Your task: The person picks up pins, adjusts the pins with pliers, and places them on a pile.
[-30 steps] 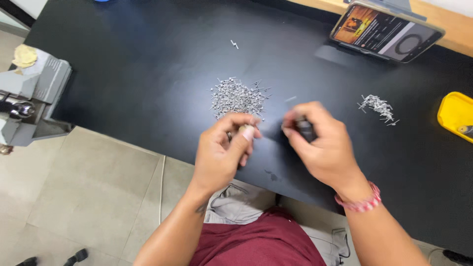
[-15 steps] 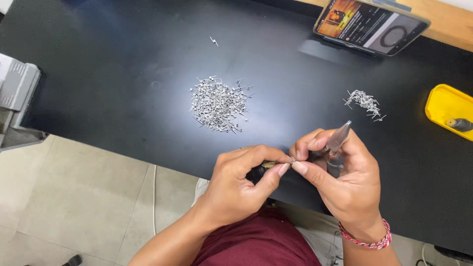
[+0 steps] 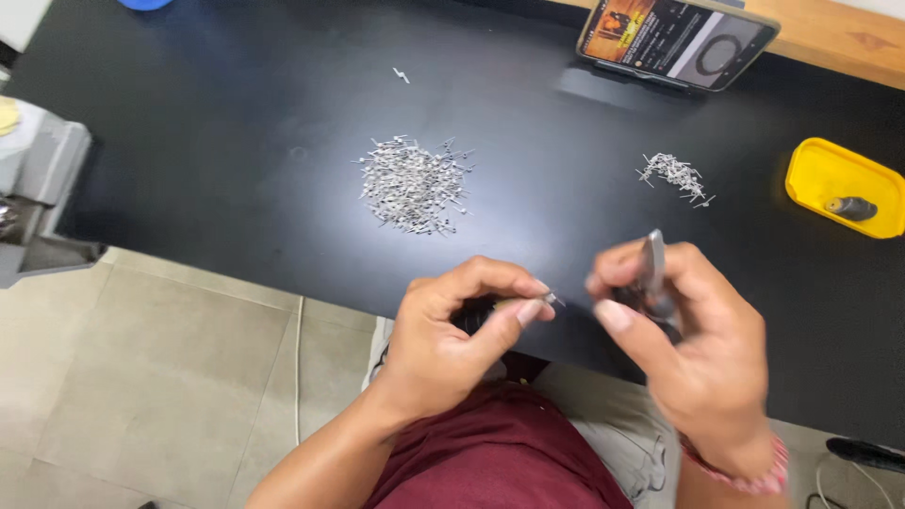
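Note:
My left hand [image 3: 462,325] pinches a small metal pin [image 3: 550,300] between thumb and forefinger, near the front edge of the black table [image 3: 236,141]. My right hand [image 3: 693,339] grips a grey metal tool [image 3: 652,269] that points up, a short gap to the right of the pin. A large pile of small metal pins [image 3: 413,184] lies on the table beyond my left hand. A smaller pile of pins [image 3: 677,174] lies further right.
A phone [image 3: 679,40] leans at the back, its screen lit. A yellow tray [image 3: 839,179] at the right holds a small dark cylinder [image 3: 851,208]. One stray pin [image 3: 403,74] lies far back. Grey equipment [image 3: 38,188] stands at the left, over tiled floor.
The hands were joined at the pin half a second ago; now my right hand has drawn away to the right with the tool. The camera view has shifted slightly.

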